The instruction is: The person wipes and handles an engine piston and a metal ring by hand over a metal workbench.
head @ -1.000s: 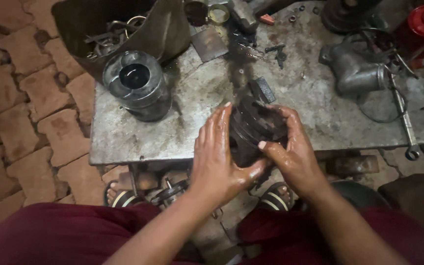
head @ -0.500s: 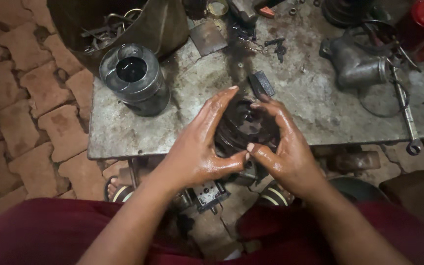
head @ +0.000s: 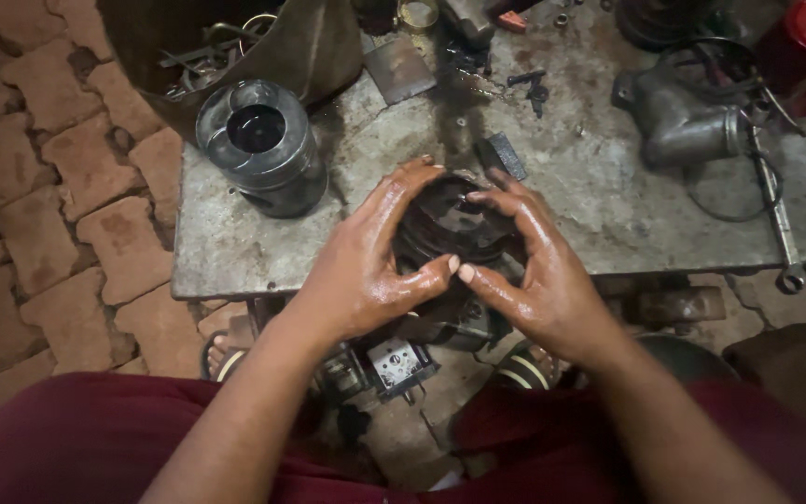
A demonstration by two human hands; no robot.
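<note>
Two oily hands meet at the near edge of your metal table (head: 254,261), seen from the head camera looking straight down. Your left hand (head: 366,266) curls around the left side of a dark round part (head: 450,229), thumb pressed along its near rim and fingers arched over the top. Your right hand (head: 538,271) wraps the right side the same way, its fingers over the far rim and its thumb meeting the left thumb tip at the front. Both hands are closed on the part, which sits between them above the table's front edge; whether it rests on the surface or is lifted you cannot tell from here. Just behind your right fingers lies a small dark block (head: 501,154). To the left, well apart from your hands, a grey piston (head: 263,149) stands upright with its hollow side up, and behind it a metal bin (head: 319,47) holds loose scrap. On the far right lies a grey cast elbow (head: 678,121), with a thin wire ring (head: 729,191) beside it and a long spanner (head: 776,210) running toward the table's near right corner. Small nuts and bits are scattered along the far side. Below the table your sandalled feet (head: 524,369) show, and brick paving (head: 39,233) spreads to the left.
</note>
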